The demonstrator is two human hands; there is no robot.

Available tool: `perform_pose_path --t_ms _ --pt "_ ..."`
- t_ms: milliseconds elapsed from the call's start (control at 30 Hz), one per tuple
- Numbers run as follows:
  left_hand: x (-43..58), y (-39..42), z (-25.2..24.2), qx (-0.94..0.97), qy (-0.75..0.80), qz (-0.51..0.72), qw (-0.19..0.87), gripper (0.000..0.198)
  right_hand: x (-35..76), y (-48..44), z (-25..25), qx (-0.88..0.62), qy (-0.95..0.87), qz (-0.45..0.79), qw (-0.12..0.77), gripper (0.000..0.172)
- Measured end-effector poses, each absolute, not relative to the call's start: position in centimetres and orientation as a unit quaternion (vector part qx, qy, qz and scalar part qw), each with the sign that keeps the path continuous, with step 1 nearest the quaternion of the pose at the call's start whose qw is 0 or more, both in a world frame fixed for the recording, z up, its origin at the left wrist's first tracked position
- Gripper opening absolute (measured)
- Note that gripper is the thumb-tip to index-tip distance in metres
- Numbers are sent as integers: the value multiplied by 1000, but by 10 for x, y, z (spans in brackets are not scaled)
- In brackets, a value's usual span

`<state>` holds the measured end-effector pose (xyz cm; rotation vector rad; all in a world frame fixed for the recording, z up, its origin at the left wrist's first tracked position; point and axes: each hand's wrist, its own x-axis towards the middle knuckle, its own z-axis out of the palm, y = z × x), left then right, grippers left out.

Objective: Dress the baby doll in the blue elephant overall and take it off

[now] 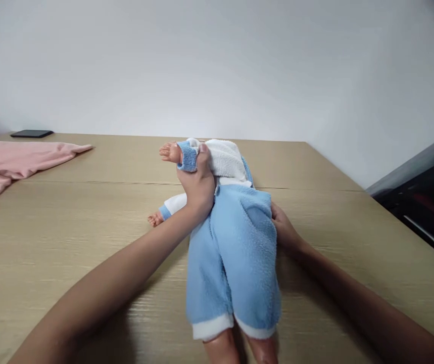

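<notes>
doll (235, 237): mid-scene over table (99, 222), legs near, head not visible; resting or lifted, can't tell
left grip (199, 177): closed round doll's sleeve and upper body
right grip (285, 227): at right side of blue shorts (245, 288), fingers hidden, can't tell if pinching
step: likely handling the clothed doll
next move calls for: probably steady two-sided support
pink cloth (31, 159): far left
</notes>
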<state>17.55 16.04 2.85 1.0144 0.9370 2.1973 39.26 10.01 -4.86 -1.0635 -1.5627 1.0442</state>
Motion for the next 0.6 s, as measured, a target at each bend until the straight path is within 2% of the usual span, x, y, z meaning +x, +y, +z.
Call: perform_pose_path --t_ms 200,400,600 --pt "148 151 10 359 354 803 318 42 388 95 -54 -423 -637 443 469 36" --pt "93 150 -8 386 286 786 391 35 387 92 -59 -398 -652 447 465 25" --pt "43 146 -23 437 299 701 478 62 380 81 -53 -378 -704 393 456 14"
